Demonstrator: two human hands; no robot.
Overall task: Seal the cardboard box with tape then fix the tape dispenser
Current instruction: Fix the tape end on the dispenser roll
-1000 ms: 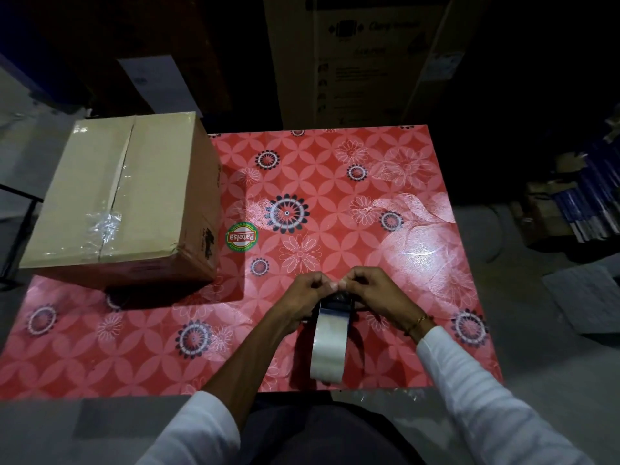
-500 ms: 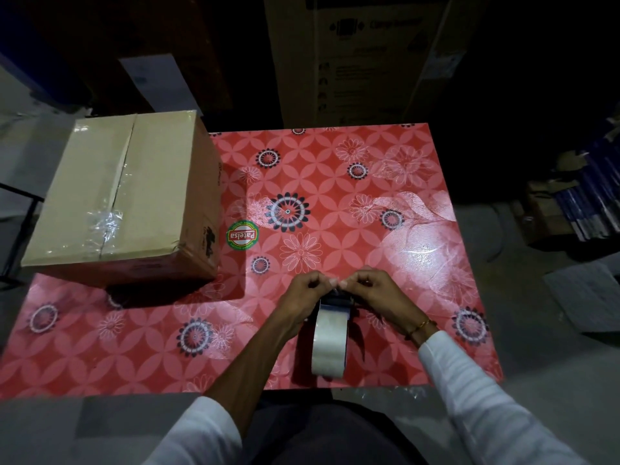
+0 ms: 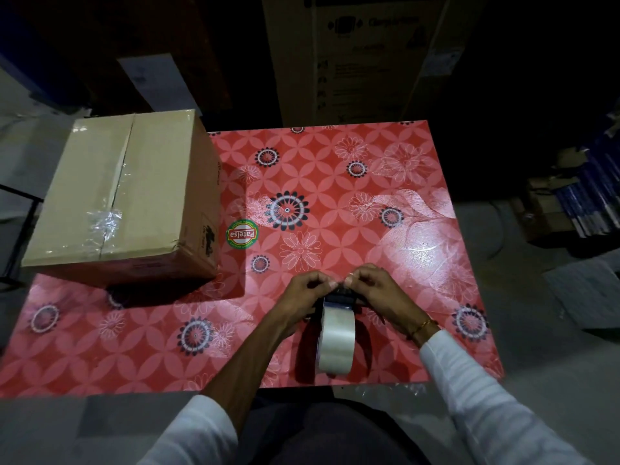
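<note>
A closed cardboard box (image 3: 134, 203) stands at the table's far left, with clear tape crumpled on its top seam. Near the front edge, a dark tape dispenser (image 3: 349, 298) holds a clear tape roll (image 3: 336, 337) upright on the table. My left hand (image 3: 307, 292) and my right hand (image 3: 372, 290) meet over the dispenser's far end. Both pinch at the tape's loose end there, fingertips almost touching. The dispenser's head is mostly hidden under my fingers.
The red floral table (image 3: 385, 182) carries a round green and red sticker (image 3: 242, 233) beside the box. A tall printed carton (image 3: 362, 58) stands behind the table. Stacked items (image 3: 590, 196) lie on the floor to the right.
My hands and the dispenser have crept slightly away from me on the table. The fingers keep working at the tape end. The box has not moved.
</note>
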